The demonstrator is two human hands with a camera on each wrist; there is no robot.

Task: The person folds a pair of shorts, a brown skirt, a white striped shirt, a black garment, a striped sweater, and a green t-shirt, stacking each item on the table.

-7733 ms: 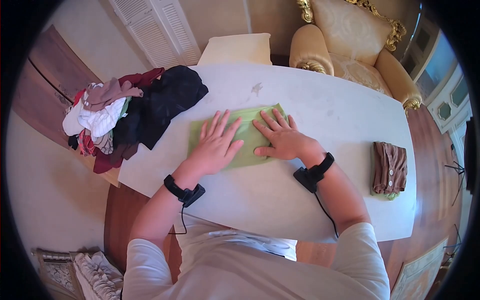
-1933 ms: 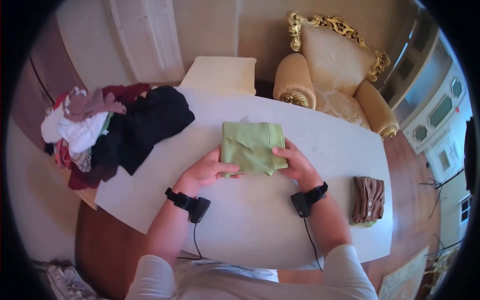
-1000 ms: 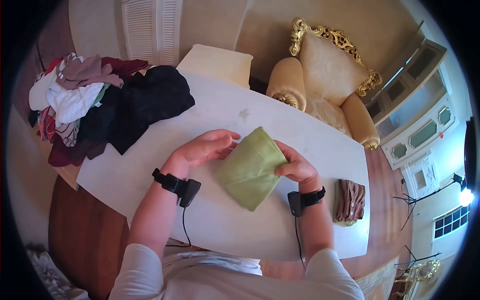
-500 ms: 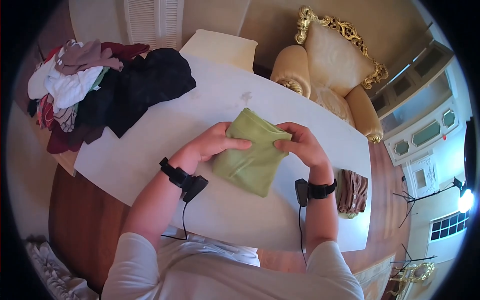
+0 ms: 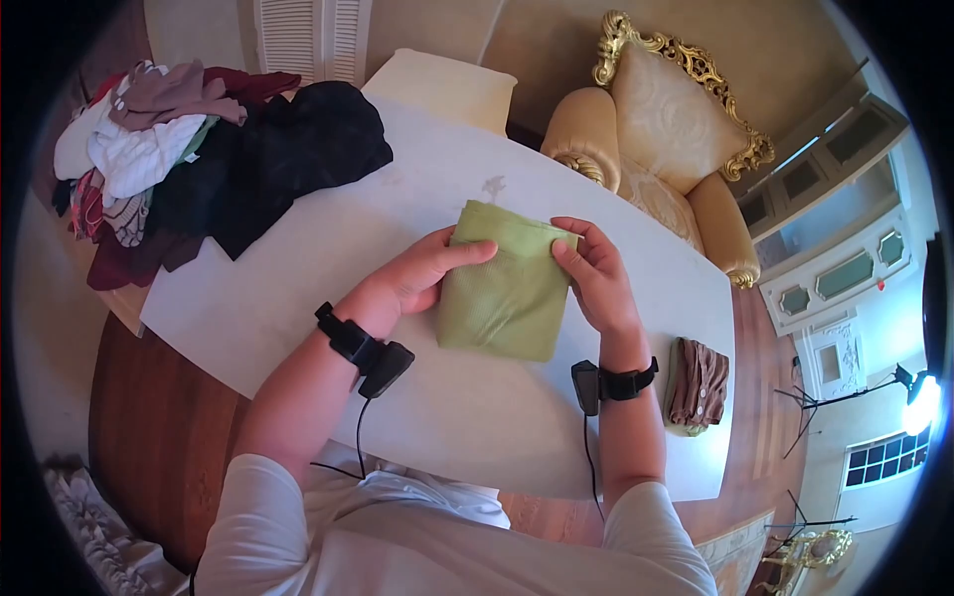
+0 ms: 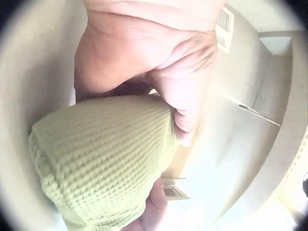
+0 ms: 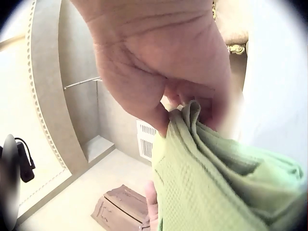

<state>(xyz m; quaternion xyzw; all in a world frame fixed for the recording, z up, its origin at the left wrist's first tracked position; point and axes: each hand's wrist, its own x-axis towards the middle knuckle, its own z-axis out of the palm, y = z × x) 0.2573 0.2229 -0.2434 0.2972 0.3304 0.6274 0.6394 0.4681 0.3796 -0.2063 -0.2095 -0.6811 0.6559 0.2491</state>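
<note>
Both hands hold a folded light green garment (image 5: 505, 298) of textured knit above the table. My left hand (image 5: 425, 270) grips its upper left side, thumb on the near face and fingers behind. At the upper right corner, my right hand (image 5: 602, 281) pinches it between thumb and fingers. In the right wrist view several layers of the green garment (image 7: 211, 187) show at the pinched edge. The left wrist view has the garment's knit face (image 6: 106, 159) hanging below the left thumb and palm; the left fingers are mostly hidden.
A heap of mixed clothes (image 5: 159, 129), with a black garment (image 5: 298, 149) at its side, lies on the left of the white table (image 5: 278, 298). A folded brown garment with buttons (image 5: 700, 382) lies at the right edge. Beyond stand a pale stool (image 5: 442, 89) and a gilded armchair (image 5: 666, 139).
Earlier the green garment lay on the table under both flat palms. It has since been folded smaller, lifted and turned; the left hand let go briefly and holds it again.
</note>
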